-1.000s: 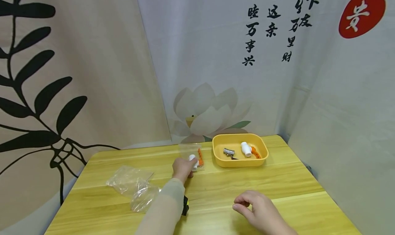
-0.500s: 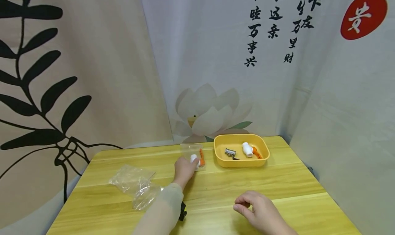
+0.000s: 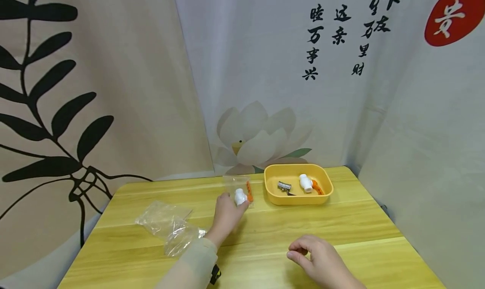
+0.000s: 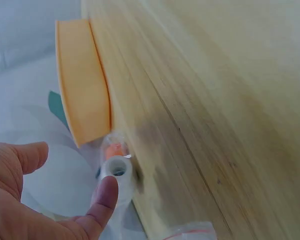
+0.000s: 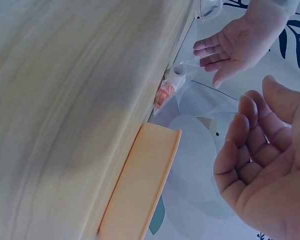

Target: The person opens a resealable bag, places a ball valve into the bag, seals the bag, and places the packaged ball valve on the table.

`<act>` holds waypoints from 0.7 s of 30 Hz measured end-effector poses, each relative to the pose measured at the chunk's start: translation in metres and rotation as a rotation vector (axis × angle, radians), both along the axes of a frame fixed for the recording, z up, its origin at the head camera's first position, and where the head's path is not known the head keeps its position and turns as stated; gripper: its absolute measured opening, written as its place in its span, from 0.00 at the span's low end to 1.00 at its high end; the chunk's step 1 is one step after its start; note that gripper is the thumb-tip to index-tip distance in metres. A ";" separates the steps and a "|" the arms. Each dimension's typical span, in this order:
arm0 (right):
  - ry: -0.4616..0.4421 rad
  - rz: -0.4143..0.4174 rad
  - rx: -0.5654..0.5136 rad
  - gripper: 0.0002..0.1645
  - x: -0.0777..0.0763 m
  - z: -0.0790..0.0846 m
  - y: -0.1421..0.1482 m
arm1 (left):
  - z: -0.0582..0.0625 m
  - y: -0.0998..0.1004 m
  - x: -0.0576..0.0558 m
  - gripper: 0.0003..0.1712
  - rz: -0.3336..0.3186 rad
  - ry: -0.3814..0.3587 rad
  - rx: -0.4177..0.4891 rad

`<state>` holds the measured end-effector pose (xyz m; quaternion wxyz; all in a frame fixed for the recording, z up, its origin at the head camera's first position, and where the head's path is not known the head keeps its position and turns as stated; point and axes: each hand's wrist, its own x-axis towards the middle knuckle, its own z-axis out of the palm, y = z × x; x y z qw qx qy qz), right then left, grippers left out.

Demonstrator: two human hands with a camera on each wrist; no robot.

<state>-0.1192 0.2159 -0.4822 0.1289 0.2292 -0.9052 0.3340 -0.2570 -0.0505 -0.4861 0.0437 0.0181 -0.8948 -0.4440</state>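
Note:
On the table lies a small clear plastic bag [image 3: 235, 180] with a white tubular plastic piece [image 3: 240, 196] and an orange piece [image 3: 249, 191] in it. My left hand [image 3: 227, 213] is right beside the white piece, overlapping its edge in the head view. In the right wrist view that left hand [image 5: 235, 47] has its fingers extended, a little apart from the bag. The white piece's hollow end [image 4: 110, 165] faces the left wrist camera, between spread thumb and finger. Nearer the front, my right hand [image 3: 318, 255] holds nothing, its fingers loosely curled.
A yellow tray [image 3: 297, 200] stands at the back right. In it are a metal fitting [image 3: 284, 186], a white piece [image 3: 305, 183] and an orange piece [image 3: 317, 188]. Crumpled clear bags [image 3: 163, 217] lie on the left of the wooden table [image 3: 363, 221]. Printed curtains [image 3: 136, 82] hang behind.
My left hand has eased back and its fingers have loosened, so more of the white piece shows. The bag stays at its spot. My right hand has not moved.

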 end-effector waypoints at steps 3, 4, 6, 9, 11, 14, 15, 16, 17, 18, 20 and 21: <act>0.004 -0.005 -0.001 0.03 0.000 0.000 -0.001 | 0.004 -0.004 0.011 0.45 -0.036 0.005 -0.001; 0.004 -0.006 -0.002 0.04 0.000 0.000 -0.001 | 0.005 -0.006 0.015 0.45 -0.050 0.008 -0.005; 0.004 -0.003 -0.002 0.04 0.000 0.000 -0.001 | 0.006 -0.011 0.022 0.43 -0.086 0.021 -0.021; -0.004 -0.003 -0.003 0.04 0.000 0.000 -0.001 | 0.007 -0.019 0.031 0.39 -0.169 0.068 -0.117; -0.013 -0.002 -0.006 0.04 -0.001 0.000 0.000 | 0.008 -0.026 0.038 0.36 -0.243 0.122 -0.219; -0.011 -0.002 -0.013 0.05 -0.001 0.001 0.000 | 0.009 -0.038 0.049 0.33 -0.350 0.236 -0.416; -0.006 0.000 -0.017 0.05 0.000 0.001 0.000 | 0.009 -0.042 0.053 0.32 -0.378 0.277 -0.475; 0.002 0.002 -0.019 0.05 0.000 0.001 0.000 | 0.010 -0.045 0.056 0.31 -0.399 0.317 -0.526; 0.012 0.002 -0.021 0.05 0.000 0.001 0.000 | 0.011 -0.049 0.060 0.30 -0.414 0.355 -0.577; 0.016 0.000 -0.024 0.04 0.000 0.001 0.000 | 0.012 -0.053 0.064 0.29 -0.426 0.389 -0.614; 0.014 -0.009 -0.029 0.03 0.000 0.001 0.000 | 0.013 -0.059 0.071 0.27 -0.442 0.444 -0.667; 0.012 -0.015 -0.029 0.04 0.000 0.002 0.000 | 0.014 -0.063 0.075 0.26 -0.448 0.472 -0.689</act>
